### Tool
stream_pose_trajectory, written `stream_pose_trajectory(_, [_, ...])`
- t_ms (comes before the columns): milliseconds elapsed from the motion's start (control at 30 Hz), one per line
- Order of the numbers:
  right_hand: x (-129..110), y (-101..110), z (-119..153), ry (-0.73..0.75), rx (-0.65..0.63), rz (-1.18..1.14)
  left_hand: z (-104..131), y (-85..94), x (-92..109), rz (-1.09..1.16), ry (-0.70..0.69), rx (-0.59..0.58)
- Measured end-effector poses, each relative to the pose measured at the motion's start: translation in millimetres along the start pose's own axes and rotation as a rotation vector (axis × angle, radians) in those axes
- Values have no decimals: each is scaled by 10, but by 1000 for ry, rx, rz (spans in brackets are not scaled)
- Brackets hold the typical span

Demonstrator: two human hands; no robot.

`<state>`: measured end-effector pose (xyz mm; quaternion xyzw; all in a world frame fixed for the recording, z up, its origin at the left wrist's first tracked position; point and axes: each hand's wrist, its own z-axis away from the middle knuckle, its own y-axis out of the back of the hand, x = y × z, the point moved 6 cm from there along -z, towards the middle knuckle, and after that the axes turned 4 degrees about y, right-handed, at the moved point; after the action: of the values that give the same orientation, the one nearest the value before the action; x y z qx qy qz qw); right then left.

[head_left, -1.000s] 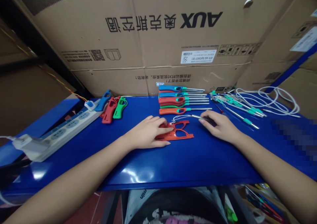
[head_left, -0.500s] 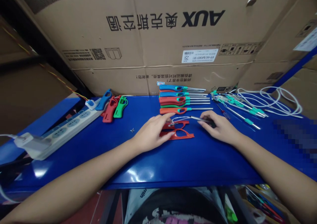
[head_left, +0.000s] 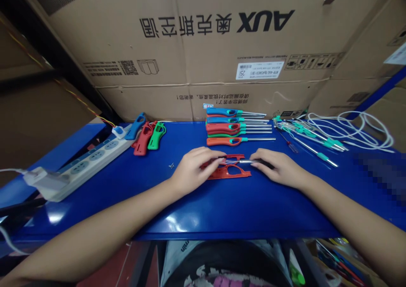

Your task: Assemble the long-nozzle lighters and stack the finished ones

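Observation:
Two red lighter casing halves (head_left: 240, 174) lie side by side on the blue table, their insides facing up. A lighter's metal tube (head_left: 245, 161) with thin wires lies level at the far half. My right hand (head_left: 279, 167) pinches the tube's right end between thumb and fingertips. My left hand (head_left: 195, 166) is closed at the left end, thumb and fingers around the wired end of the insert; its fingers partly hide this and the casings' left ends. Small screws (head_left: 171, 165) lie left of my left hand.
Several assembled gas lighters (head_left: 225, 141) lie stacked behind the casings. Loose lighter tubes (head_left: 317, 136), a screwdriver (head_left: 292, 146) and a white cable (head_left: 364, 128) lie right. Coloured lighter handles (head_left: 156, 135) and a power strip (head_left: 90, 162) are left; a cardboard box (head_left: 196, 54) stands behind.
My right hand has brought the metal tube down and left to the far casing half. My left hand has closed further over the wired end. The view has shifted slightly.

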<state>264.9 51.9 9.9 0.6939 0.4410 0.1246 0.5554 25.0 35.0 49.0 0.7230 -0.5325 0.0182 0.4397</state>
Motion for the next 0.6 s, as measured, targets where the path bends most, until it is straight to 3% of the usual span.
stream_pose_trajectory(133, [-43, -7, -4, 21, -14, 0, -35, 18, -154, 19, 152, 15])
stream_pose_trajectory(433, [-21, 109, 55, 26, 10, 3, -14, -161, -175, 86, 84, -214])
stream_pose_trajectory(600, [-28, 131, 59, 3, -21, -25, -10, -184, -160, 80, 67, -255])
